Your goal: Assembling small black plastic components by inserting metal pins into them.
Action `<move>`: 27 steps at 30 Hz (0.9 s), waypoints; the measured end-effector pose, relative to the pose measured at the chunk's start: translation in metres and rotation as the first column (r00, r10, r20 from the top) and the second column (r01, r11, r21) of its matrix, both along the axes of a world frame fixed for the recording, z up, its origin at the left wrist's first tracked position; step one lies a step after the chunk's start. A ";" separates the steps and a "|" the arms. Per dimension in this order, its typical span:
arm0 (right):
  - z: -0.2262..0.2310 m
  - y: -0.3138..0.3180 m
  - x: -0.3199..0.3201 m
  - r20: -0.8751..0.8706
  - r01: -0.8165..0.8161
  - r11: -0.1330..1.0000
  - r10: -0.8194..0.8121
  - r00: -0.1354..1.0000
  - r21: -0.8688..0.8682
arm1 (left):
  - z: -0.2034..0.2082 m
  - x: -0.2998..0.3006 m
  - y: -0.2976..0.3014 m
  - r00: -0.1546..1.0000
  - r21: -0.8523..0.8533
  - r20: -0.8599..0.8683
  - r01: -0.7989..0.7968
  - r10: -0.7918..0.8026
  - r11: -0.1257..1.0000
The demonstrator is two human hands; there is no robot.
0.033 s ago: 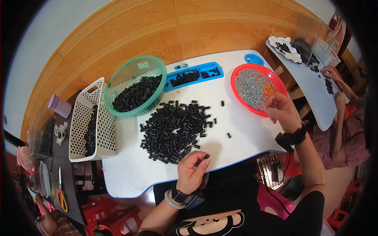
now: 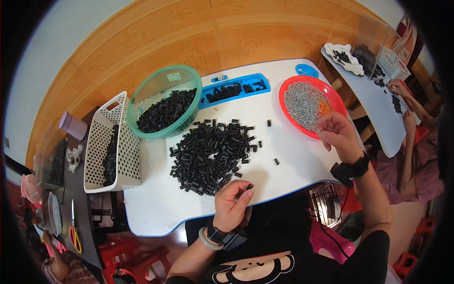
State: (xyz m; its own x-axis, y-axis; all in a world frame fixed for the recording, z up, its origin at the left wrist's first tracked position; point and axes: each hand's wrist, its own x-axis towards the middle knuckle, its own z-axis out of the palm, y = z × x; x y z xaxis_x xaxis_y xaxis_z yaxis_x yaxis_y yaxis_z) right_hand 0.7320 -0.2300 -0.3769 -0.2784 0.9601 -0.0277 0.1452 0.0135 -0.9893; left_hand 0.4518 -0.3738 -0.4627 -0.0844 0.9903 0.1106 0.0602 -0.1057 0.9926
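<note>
My left hand (image 2: 231,201) is at the table's near edge. It pinches a small black cylindrical piece (image 2: 249,187) between thumb and forefinger, one end showing. Just beyond it lies a broad heap of the same black pieces (image 2: 210,154). My right hand (image 2: 341,134) hovers by the near right rim of a red round tray (image 2: 289,115), its fingers curled and thumb close to the forefinger. Whatever those fingertips may hold is too small to make out. Grey screw-like parts (image 2: 305,102) fill the tray, with a few orange ones (image 2: 325,107) beside them.
A green basket (image 2: 165,75) of black pieces and a white perforated basket (image 2: 127,165) stand left. Behind the heap is a blue divided tray (image 2: 236,97). Scissors (image 2: 74,232) lie on a dark side table. At right, another person's hands (image 2: 402,90) work at a second table.
</note>
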 end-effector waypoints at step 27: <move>-0.006 -0.111 -0.120 -0.590 -0.318 0.940 0.326 0.739 0.120 | 0.068 0.000 -0.038 0.999 0.301 0.023 -0.030 0.024 0.953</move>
